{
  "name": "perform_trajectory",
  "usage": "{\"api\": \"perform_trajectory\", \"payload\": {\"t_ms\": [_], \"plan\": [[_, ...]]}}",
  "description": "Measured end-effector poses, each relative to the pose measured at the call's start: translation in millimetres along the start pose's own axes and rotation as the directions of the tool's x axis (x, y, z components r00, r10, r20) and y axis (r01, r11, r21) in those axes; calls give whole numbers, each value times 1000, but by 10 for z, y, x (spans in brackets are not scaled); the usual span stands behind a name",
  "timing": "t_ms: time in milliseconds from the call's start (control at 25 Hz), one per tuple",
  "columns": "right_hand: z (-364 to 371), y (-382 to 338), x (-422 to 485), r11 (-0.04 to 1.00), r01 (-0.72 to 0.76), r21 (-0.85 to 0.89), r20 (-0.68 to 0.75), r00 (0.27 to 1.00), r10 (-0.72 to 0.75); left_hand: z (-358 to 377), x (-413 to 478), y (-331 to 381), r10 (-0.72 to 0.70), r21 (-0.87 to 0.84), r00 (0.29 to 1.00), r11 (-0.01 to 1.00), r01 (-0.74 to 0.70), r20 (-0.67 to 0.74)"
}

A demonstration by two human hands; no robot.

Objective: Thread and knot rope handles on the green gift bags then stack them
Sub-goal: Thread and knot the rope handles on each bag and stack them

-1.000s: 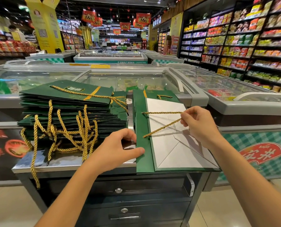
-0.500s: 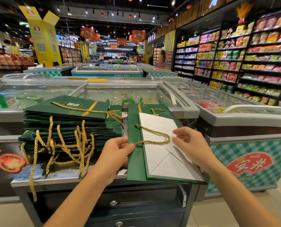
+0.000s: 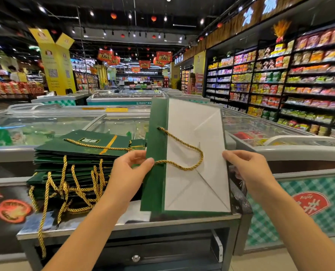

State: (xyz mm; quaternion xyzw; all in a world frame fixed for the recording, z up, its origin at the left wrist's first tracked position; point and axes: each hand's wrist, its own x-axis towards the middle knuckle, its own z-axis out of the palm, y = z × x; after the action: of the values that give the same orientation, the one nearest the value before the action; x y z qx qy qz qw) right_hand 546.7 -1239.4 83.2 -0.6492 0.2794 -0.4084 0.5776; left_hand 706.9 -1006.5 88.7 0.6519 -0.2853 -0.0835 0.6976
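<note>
Pinching green gift bag (image 3: 156, 145) upright, left hand (image 3: 130, 169) at rope handle (image 3: 184, 151), right hand (image 3: 246, 169) gripping opposite edge

The green gift bag (image 3: 156, 137) hides the fingertips of your left hand (image 3: 131, 171) and right hand (image 3: 246, 169). Your left thumb covers one end of the rope handle (image 3: 184, 145).

A steel table (image 3: 96, 222) with a knobbed drawer (image 3: 135, 258) stands near. Beyond it run glass-topped chest freezers (image 3: 45, 126); the right one (image 3: 280, 141) has a green checked front (image 3: 309, 208). Shelves of packaged snacks (image 3: 299, 81) line the right wall. A yellow pillar (image 3: 58, 69) rises far left, and red banners (image 3: 163, 56) hang far off.
</note>
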Motion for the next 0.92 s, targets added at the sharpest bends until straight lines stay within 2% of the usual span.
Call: {"api": "perform_trajectory", "payload": {"t_ms": [80,160,280,360,440,560,640,800,920], "plan": [[-4,-165,52,984,-30,175,7,1000,29,50,111,113,79,57,994,996,-75,-79],[-5,-334,82,970,-42,240,30,999,36,87,241,199,89,42,990,996,-85,-105],[-8,-507,127,922,-106,371,79,993,82,113,370,321,22,-28,995,999,-25,-93],[-32,-564,172,880,-160,448,105,986,126,141,434,380,-28,-68,999,997,26,-36],[-71,-578,220,856,-198,478,174,976,129,180,493,426,-123,-186,992,974,128,36],[-127,-550,262,908,-224,355,311,944,111,222,586,452,-226,-281,963,924,259,145],[-115,-476,336,957,-161,241,323,943,77,270,680,407,-195,-236,967,944,230,165],[67,-191,674,994,-68,88,145,988,55,387,1035,158,-131,34,989,991,129,74],[227,63,991,998,-42,-35,54,998,44,492,1289,-16,-137,196,989,973,126,47]]}}
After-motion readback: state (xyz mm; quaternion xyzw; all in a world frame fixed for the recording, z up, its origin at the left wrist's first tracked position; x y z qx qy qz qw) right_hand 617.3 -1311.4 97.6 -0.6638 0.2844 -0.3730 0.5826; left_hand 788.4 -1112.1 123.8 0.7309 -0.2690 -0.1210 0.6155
